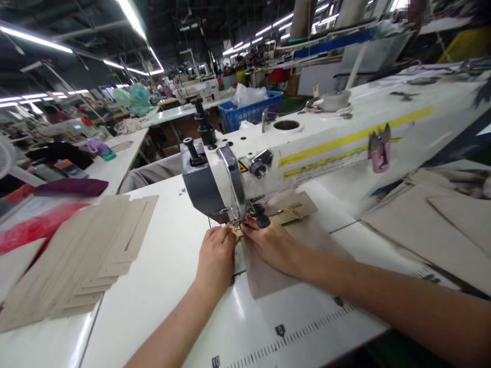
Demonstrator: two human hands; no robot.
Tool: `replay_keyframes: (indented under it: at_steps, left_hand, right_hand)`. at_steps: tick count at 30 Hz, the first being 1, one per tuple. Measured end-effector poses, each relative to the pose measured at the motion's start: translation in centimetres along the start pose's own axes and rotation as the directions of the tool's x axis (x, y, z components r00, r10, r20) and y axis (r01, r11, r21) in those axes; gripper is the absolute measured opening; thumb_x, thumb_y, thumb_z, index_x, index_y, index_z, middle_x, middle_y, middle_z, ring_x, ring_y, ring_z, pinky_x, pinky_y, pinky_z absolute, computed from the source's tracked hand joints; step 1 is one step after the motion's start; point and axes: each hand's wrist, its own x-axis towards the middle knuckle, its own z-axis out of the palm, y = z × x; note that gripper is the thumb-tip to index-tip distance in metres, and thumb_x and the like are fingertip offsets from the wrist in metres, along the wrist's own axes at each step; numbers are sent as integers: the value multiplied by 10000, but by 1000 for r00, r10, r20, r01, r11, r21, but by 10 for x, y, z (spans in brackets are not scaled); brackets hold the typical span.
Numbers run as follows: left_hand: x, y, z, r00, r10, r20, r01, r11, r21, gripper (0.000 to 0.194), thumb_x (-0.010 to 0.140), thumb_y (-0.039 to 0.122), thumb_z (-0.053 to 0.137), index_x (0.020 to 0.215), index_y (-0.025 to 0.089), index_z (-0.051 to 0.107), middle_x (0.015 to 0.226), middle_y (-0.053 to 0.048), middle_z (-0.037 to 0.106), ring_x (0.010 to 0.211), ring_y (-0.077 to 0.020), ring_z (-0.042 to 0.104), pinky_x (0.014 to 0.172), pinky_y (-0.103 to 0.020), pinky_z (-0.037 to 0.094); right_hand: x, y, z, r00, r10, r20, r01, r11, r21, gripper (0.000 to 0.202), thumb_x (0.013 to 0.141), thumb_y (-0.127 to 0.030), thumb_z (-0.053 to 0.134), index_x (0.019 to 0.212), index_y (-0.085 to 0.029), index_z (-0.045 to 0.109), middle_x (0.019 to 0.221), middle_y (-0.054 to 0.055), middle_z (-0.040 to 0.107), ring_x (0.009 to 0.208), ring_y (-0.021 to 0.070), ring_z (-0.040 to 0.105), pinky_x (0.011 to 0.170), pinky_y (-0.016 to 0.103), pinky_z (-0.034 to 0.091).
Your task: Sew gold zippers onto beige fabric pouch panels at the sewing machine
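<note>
A white sewing machine [326, 138] stands across the white table, its needle area above a beige fabric piece [264, 278]. My left hand [218, 250] is at the left of the presser foot, fingers bent and pressed together on the small edge of the work. My right hand [268, 243] lies over the beige piece, its fingertips pinching the work just right of the foot. Behind my right hand, a gold zipper [286, 212] shows on the piece. The fingertips and the needle are partly hidden by the machine head.
Overlapping beige panels [88, 250] lie at the left, beside red plastic [42, 225]. More beige pieces [433, 220] are at the right. Pink-handled snippers [380, 151] hang on the machine arm. A blue crate [249, 110] stands behind.
</note>
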Motion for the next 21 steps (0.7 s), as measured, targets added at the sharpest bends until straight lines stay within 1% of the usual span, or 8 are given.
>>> replay_keyframes:
  at_steps: [3, 9, 13, 16, 18, 20, 21]
  left_hand:
    - [0, 0, 1, 1000, -3, -5, 3, 1000, 7, 172, 902, 135, 441, 813, 137, 587, 867, -89, 667, 762, -201, 602, 719, -352, 524]
    - [-3, 0, 3, 1000, -30, -7, 30, 999, 18, 147, 879, 117, 478, 783, 131, 588, 820, -83, 661, 747, -196, 603, 701, -335, 526]
    - [-3, 0, 3, 999, -43, -11, 43, 999, 7, 171, 886, 107, 453, 791, 141, 591, 821, -80, 660, 743, -187, 608, 698, -337, 528]
    - [-3, -1, 3, 999, -42, -15, 42, 999, 4, 186, 892, 112, 438, 809, 150, 600, 842, -78, 669, 754, -190, 617, 689, -337, 531]
    - [-2, -3, 2, 999, -37, -8, 37, 999, 4, 194, 888, 107, 438, 810, 154, 609, 860, -77, 677, 768, -192, 628, 701, -340, 531]
    - [-1, -4, -3, 999, -35, 8, 35, 999, 3, 199, 877, 96, 446, 807, 157, 622, 887, -79, 687, 792, -192, 640, 725, -347, 529]
    - [-1, -4, -7, 999, -36, 20, 36, 999, 1, 201, 870, 91, 452, 811, 161, 630, 906, -78, 691, 809, -193, 645, 745, -357, 526]
  right_hand:
    - [0, 0, 0, 1000, 14, -6, -14, 1000, 10, 225, 861, -57, 399, 942, -136, 594, 1033, 118, 626, 966, 222, 592, 859, 354, 489]
    - [0, 0, 2, 1000, 27, -2, -27, 998, 59, 262, 901, -107, 340, 931, -156, 595, 950, 108, 628, 1006, 231, 573, 874, 384, 479]
    - [0, 0, 5, 999, 31, -14, -30, 998, 56, 255, 904, -112, 345, 933, -149, 596, 926, 101, 626, 963, 219, 583, 837, 359, 490]
    - [1, 0, 3, 999, 18, -27, -17, 999, 49, 250, 910, -114, 350, 936, -144, 596, 927, 95, 626, 913, 201, 590, 804, 326, 492]
    - [3, 0, -3, 1000, -11, -27, 11, 1000, -2, 226, 902, -115, 383, 913, -149, 606, 915, 88, 631, 880, 200, 588, 795, 326, 485]
    - [4, -4, -13, 1000, -23, -18, 21, 994, -107, 184, 885, -128, 438, 897, -156, 620, 916, 89, 635, 875, 217, 581, 797, 353, 474]
    - [3, -7, -19, 1000, -8, -11, 6, 986, -166, 160, 872, -134, 469, 896, -155, 625, 916, 95, 636, 867, 226, 580, 783, 361, 473]
